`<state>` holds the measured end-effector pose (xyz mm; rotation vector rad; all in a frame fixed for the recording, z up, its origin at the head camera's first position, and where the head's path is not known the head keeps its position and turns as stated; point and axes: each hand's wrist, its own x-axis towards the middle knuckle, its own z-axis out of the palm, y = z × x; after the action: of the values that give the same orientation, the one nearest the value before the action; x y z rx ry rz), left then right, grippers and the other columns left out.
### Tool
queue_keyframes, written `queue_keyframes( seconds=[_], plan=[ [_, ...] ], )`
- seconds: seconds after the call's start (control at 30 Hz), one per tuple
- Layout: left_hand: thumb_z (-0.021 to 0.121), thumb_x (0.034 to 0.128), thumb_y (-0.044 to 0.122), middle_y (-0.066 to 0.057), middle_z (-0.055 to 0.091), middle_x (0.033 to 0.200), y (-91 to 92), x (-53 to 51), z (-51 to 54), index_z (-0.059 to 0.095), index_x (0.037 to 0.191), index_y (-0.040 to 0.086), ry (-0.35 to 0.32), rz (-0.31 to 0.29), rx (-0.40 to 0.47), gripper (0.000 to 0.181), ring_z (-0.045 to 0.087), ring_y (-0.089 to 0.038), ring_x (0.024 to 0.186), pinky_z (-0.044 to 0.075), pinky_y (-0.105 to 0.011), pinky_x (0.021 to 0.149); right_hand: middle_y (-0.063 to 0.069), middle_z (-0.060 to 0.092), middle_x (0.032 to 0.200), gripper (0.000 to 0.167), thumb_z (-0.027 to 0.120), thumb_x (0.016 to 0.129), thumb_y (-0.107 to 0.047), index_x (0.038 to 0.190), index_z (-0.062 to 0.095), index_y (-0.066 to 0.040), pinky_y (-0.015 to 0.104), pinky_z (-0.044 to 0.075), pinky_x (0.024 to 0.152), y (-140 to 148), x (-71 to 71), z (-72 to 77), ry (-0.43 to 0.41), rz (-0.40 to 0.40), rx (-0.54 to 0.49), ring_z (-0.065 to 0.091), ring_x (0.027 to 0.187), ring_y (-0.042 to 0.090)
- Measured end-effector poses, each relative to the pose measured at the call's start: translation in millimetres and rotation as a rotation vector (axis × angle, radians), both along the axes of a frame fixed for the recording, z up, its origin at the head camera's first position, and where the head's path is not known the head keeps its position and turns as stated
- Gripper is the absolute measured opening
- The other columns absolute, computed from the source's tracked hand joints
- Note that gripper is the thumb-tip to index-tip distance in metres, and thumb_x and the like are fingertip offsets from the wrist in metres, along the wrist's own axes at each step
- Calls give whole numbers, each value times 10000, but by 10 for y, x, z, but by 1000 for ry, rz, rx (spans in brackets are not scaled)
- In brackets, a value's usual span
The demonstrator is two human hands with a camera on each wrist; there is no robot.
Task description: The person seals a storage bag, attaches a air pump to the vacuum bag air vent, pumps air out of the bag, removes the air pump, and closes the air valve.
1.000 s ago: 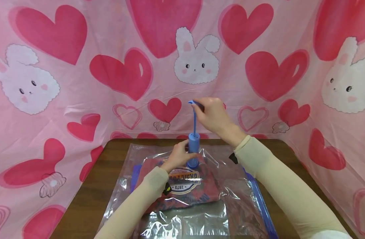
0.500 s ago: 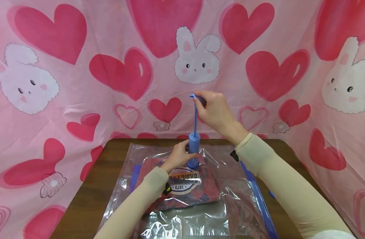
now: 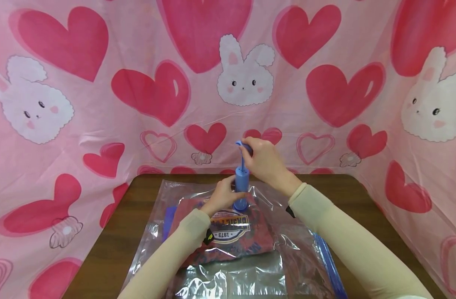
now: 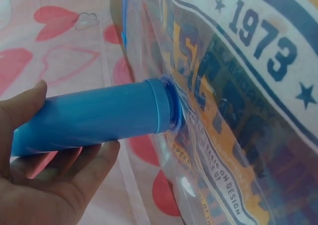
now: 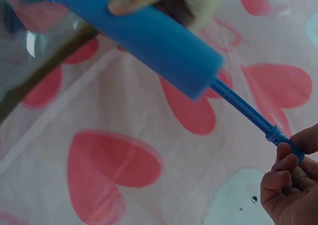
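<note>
A blue hand pump (image 3: pixel 242 182) stands upright on a clear plastic bag (image 3: pixel 287 257), its base against the bag's film in the left wrist view. My left hand (image 3: pixel 223 196) grips the pump's barrel (image 4: pixel 94 116), thumb on one side and fingers on the other. Above it, my right hand (image 3: pixel 264 160) holds the pump's handle (image 5: pixel 293 148), with part of the rod (image 5: pixel 243 106) showing between handle and barrel. Inside the bag lies a folded red garment (image 3: pixel 250 236) with a "1973" print. Something blue-purple (image 3: pixel 169 220) shows under the garment's left side.
The bag lies on a dark wooden table (image 3: pixel 112 245). A blue strip (image 3: pixel 330 265) runs along the bag's right edge, partly behind the right forearm. A pink cloth (image 3: pixel 138 41) with hearts and rabbits hangs behind the table and at both sides.
My right hand and the handle rose slightly, then came down, so less of the rod now shows. The left hand and the barrel have stayed in place.
</note>
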<state>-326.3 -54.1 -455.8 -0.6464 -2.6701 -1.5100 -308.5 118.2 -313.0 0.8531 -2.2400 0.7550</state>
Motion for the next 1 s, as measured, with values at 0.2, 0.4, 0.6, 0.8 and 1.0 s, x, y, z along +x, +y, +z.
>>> queue_keyframes(
  seconds=[0.2, 0.4, 0.6, 0.8, 1.0],
  plan=[
    [830, 901, 115, -134, 740, 1218, -10, -13, -4, 626, 1394, 38, 22, -1, 1, 539, 723, -300, 1079, 585, -477, 939, 147, 740, 938, 239, 697, 1002, -82, 1186, 706, 70, 351, 619, 665, -20, 2, -230, -56, 3, 8, 623, 636, 179],
    [823, 910, 120, -135, 736, 1228, -12, -1, -31, 625, 1399, 39, 22, -6, -6, 533, 722, -302, 1084, 588, -468, 936, 149, 753, 977, 211, 699, 998, -74, 1166, 702, 54, 353, 632, 699, -25, 28, -448, -114, 7, 11, 720, 720, 211],
    [808, 923, 114, -132, 725, 1254, -19, 13, -39, 619, 1405, 43, 36, -16, -11, 522, 723, -303, 1082, 592, -478, 926, 105, 721, 915, 151, 712, 987, -58, 1111, 701, 26, 327, 620, 658, -15, 6, -588, -102, 22, -4, 654, 684, 169],
    [812, 921, 125, -127, 730, 1247, -14, 17, -23, 619, 1413, 53, 27, -11, -9, 533, 729, -298, 1072, 601, -472, 905, 113, 723, 935, 157, 714, 991, -76, 1111, 692, 25, 325, 612, 641, -13, 8, -601, -111, 22, -8, 649, 686, 168],
    [808, 929, 139, -130, 727, 1256, -10, 24, -23, 610, 1426, 57, 14, 4, -10, 542, 730, -306, 1078, 604, -476, 897, 135, 737, 966, 201, 720, 992, -71, 1156, 684, 39, 331, 626, 666, -15, 34, -548, -159, 20, 11, 689, 692, 174]
  ],
)
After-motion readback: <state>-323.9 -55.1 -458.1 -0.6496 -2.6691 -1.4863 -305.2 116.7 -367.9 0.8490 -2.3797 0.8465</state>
